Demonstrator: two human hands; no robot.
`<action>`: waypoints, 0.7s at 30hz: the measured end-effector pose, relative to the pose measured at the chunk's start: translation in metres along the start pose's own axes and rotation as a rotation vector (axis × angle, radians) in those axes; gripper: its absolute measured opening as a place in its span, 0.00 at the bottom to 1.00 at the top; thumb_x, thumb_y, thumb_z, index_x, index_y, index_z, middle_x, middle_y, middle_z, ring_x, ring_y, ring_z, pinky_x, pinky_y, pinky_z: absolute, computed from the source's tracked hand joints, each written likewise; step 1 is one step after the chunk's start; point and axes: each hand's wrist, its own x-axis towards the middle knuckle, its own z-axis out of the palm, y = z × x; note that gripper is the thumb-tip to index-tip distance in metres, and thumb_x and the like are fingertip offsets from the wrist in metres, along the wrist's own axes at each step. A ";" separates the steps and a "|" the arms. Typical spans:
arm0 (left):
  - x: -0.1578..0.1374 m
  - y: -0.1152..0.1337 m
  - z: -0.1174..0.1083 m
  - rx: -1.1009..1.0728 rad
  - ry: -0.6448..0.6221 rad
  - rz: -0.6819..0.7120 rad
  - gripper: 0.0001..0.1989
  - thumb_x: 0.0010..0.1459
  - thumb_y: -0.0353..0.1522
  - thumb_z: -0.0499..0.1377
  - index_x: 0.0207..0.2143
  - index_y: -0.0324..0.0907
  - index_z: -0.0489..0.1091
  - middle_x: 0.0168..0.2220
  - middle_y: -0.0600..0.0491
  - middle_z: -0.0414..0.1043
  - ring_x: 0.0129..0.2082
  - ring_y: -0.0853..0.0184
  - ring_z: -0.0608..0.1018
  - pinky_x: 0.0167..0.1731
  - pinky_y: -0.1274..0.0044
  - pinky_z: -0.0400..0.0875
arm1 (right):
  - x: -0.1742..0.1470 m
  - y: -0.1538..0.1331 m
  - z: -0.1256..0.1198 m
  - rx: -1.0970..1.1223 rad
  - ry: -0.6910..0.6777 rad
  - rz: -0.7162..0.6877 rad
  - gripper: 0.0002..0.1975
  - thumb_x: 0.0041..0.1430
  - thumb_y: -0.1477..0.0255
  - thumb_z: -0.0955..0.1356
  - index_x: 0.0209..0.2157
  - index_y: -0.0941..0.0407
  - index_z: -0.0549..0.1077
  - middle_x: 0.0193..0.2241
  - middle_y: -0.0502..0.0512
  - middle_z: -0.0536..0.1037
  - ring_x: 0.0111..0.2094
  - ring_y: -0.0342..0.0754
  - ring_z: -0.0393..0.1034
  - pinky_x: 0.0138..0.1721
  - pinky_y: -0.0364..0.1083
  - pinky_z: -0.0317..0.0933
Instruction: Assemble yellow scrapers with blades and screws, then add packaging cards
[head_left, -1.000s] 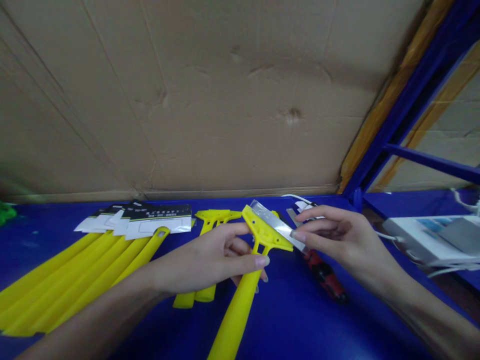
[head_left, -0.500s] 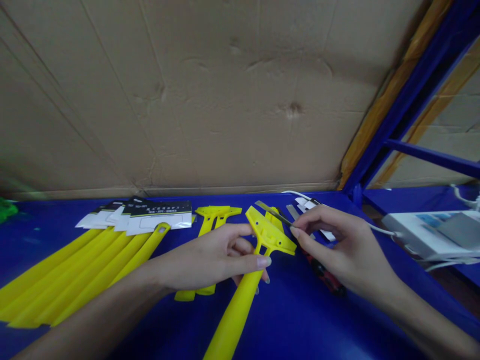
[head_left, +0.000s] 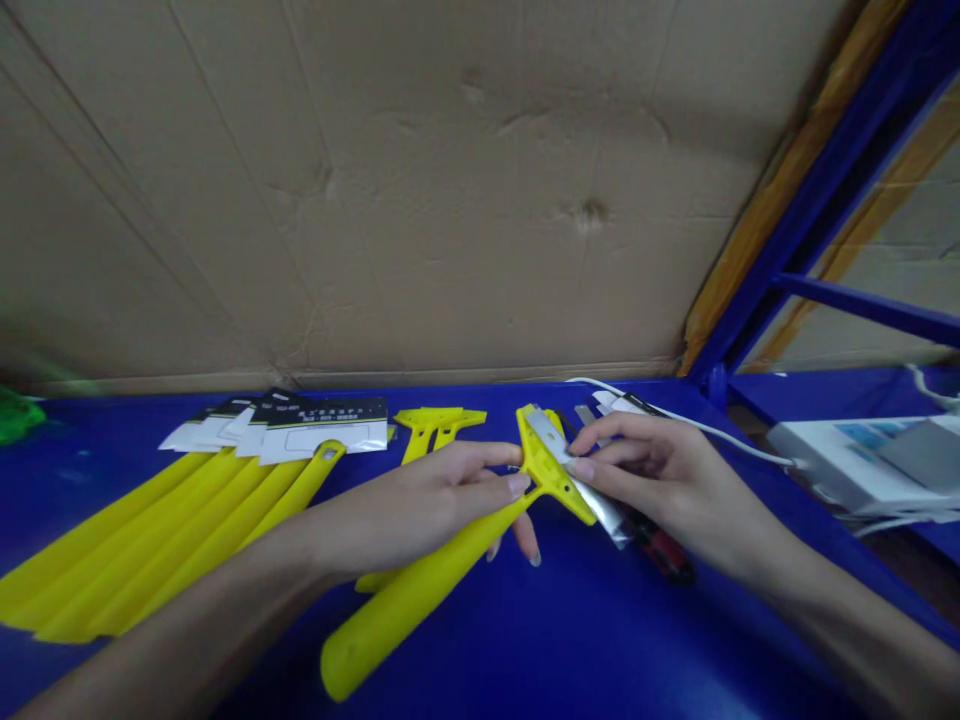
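Observation:
Between thumb and fingers, my left hand grips a yellow scraper handle just below its wide head. The handle's butt slants down to the left. My right hand pinches a flat silver metal blade against the face of that head, lying along its length. The fingertips cover part of the blade's middle. Behind my left hand lie yellow scraper heads, partly hidden by the hand and handle. A red and black screwdriver-like tool rests beneath my right hand.
Several yellow handles lie fanned at the left, with black-and-white printed cards at their ends. A white device with a cable stands at the right. Cardboard backs the blue table; a blue frame rises at the right.
The scraper has turned, its butt swinging left and up into view. The blade, earlier seen edge-on above the head, now lies flat against it.

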 end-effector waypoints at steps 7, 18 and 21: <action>-0.004 0.000 -0.001 0.489 0.222 0.035 0.21 0.63 0.50 0.60 0.47 0.45 0.78 0.32 0.54 0.78 0.28 0.65 0.75 0.27 0.74 0.65 | 0.002 -0.007 0.007 0.199 0.025 0.152 0.32 0.43 0.64 0.83 0.48 0.54 0.72 0.20 0.43 0.79 0.19 0.41 0.68 0.22 0.40 0.61; -0.002 0.001 -0.010 0.861 0.205 0.218 0.18 0.68 0.44 0.58 0.50 0.45 0.80 0.43 0.47 0.84 0.37 0.58 0.82 0.40 0.70 0.70 | 0.014 -0.011 0.009 0.162 -0.007 0.215 0.22 0.39 0.64 0.83 0.30 0.55 0.72 0.19 0.44 0.78 0.19 0.41 0.70 0.22 0.41 0.64; -0.002 0.000 -0.014 0.852 0.238 0.228 0.20 0.68 0.44 0.57 0.54 0.44 0.79 0.48 0.45 0.83 0.44 0.53 0.83 0.44 0.67 0.70 | 0.021 -0.014 0.006 0.158 -0.085 0.250 0.24 0.38 0.67 0.84 0.35 0.55 0.73 0.20 0.46 0.81 0.19 0.41 0.70 0.23 0.40 0.64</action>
